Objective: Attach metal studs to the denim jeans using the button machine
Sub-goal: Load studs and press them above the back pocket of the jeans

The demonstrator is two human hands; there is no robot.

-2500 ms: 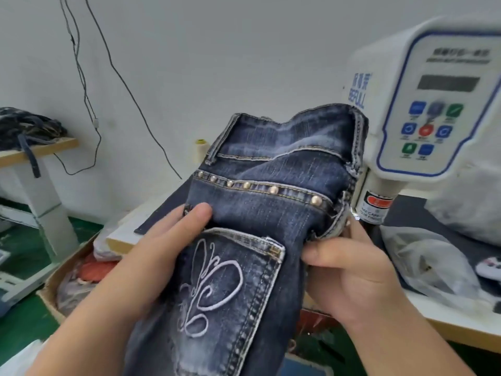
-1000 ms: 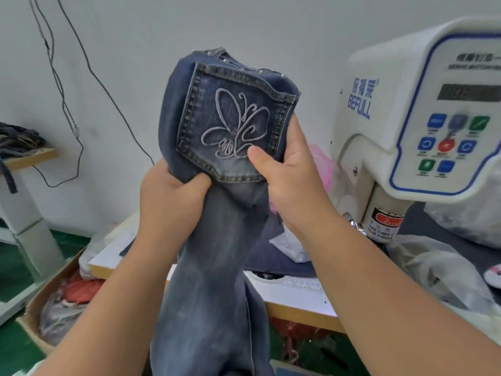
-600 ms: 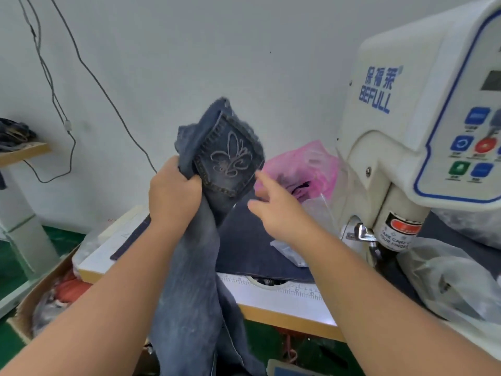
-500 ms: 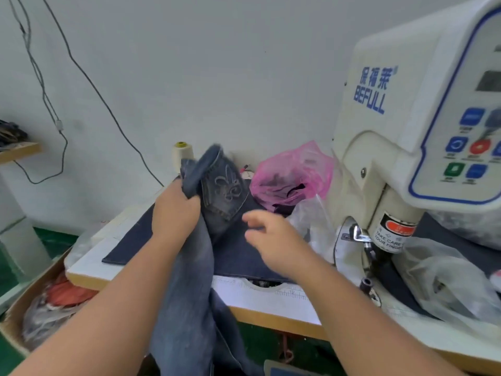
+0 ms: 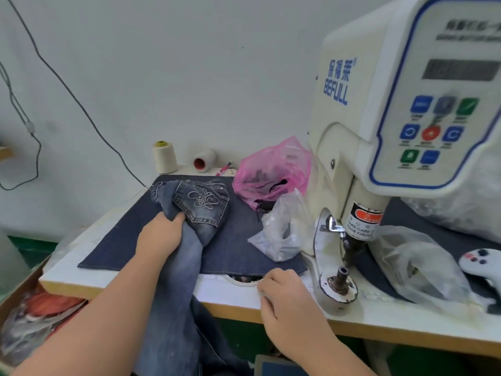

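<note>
While the left hand (image 5: 160, 234) bunches the faded blue denim jeans (image 5: 199, 210) on the dark cloth-covered desk (image 5: 67, 278), seemingly parking them clear of the cream button machine (image 5: 379, 126), the right hand (image 5: 287, 299) hangs loosely curled, holding nothing.

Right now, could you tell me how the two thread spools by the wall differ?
The cream spool stands upright, its yellow core end on top; the white spool lies on its side, its red core end facing the camera. The cream spool looks taller. Both sit at the back of the table, beyond the dark cloth mat.
</note>
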